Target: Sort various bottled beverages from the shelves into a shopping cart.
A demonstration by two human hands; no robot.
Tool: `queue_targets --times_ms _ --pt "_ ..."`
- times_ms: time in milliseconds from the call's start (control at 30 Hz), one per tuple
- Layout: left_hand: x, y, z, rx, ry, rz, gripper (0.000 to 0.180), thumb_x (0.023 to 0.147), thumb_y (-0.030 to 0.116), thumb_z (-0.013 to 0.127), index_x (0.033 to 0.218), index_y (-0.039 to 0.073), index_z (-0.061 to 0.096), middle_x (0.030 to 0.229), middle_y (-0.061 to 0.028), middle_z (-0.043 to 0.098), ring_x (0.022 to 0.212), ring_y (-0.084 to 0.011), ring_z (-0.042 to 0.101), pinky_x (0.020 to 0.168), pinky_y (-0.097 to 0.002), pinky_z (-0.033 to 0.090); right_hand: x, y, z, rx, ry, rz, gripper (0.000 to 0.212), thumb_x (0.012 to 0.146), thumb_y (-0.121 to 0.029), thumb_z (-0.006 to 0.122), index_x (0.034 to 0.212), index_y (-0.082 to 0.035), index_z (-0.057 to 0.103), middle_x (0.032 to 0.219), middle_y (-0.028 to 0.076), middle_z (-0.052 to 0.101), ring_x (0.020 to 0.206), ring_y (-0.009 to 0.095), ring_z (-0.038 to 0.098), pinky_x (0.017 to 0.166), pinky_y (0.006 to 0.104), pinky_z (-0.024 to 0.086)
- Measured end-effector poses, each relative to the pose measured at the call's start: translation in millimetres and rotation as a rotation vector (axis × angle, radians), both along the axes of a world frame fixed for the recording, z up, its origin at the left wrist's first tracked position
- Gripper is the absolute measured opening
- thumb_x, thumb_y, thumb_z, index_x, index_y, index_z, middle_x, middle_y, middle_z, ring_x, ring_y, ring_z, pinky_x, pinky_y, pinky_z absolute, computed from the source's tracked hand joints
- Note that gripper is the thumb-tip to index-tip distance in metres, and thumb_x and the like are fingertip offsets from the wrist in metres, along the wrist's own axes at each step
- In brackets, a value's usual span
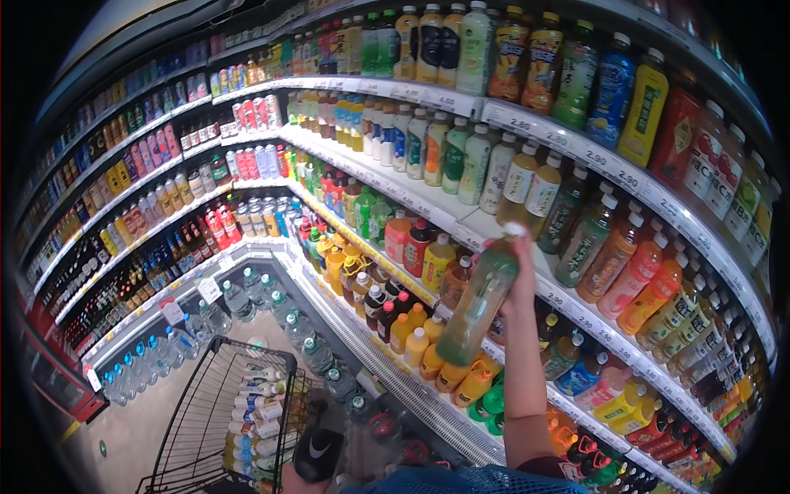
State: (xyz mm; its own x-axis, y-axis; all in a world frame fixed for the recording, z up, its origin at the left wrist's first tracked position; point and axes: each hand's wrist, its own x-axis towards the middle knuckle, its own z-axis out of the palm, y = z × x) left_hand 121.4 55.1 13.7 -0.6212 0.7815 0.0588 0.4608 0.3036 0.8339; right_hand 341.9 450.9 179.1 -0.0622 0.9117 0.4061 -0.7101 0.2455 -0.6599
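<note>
Head view: my right hand (520,276) is clenched around the upper part of a green bottle (477,303), held in front of the middle shelf (461,224) of the drinks cooler. The bottle's long axis tilts, white cap up and to the right, base down and to the left toward the shopping cart (216,412). Its body is smooth, translucent plastic, cylindrical, with a glossy label. My left hand is not in view, so I cannot tell its state.
</note>
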Motion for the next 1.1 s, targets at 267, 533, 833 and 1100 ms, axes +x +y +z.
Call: queue_targets --times_ms 267,533,833,1100 --pt "-24.1 24.7 77.2 -0.056 0.046 -0.311 0.056 0.051 0.023 0.075 0.102 0.008 0.059 0.081 -0.0121 0.064 0.079 -0.0337 0.062 0.068 -0.0394 0.049 -121.5 -67.2 -57.5 -0.102 -0.289 0.825 0.032 0.091 -0.022 0.049 0.12 -0.014 0.038 0.087 0.015 0.059 0.072 0.025 0.063 0.063 0.035 0.053" --pt "-63.1 11.9 87.7 -0.212 0.191 -0.229 0.059 0.051 0.024 0.075 0.105 0.009 0.056 0.084 -0.0131 0.063 0.08 -0.0335 0.061 0.068 -0.0399 0.049 -234.5 -137.6 -100.2 -0.103 -0.595 1.038 0.029 0.091 -0.015 0.051 0.119 -0.011 0.043 0.089 0.007 0.06 0.081 0.012 0.058 0.07 0.0246 0.046" --pt "-106.3 -107.4 9.2 -0.124 -0.223 0.323 0.041 0.059 0.018 0.073 0.096 0.004 0.062 0.079 -0.0128 0.065 0.077 -0.0244 0.063 0.07 -0.0349 0.049 -408.4 -151.6 -234.9 0.203 -0.873 0.408 0.033 0.087 -0.027 0.058 0.1 0.002 0.05 0.086 0.011 0.057 0.077 0.02 0.057 0.069 0.0344 0.043" --pt "-104.4 -197.5 -44.3 -0.327 -0.682 0.72 0.041 0.069 0.012 0.066 0.107 0.001 0.056 0.078 -0.0064 0.061 0.065 -0.0144 0.057 0.055 -0.0297 0.047 -507.2 -180.0 -362.6 0.725 -1.284 0.266 0.035 0.082 -0.025 0.06 0.101 0.002 0.049 0.102 0.02 0.049 0.098 0.038 0.047 0.082 0.0444 0.04"
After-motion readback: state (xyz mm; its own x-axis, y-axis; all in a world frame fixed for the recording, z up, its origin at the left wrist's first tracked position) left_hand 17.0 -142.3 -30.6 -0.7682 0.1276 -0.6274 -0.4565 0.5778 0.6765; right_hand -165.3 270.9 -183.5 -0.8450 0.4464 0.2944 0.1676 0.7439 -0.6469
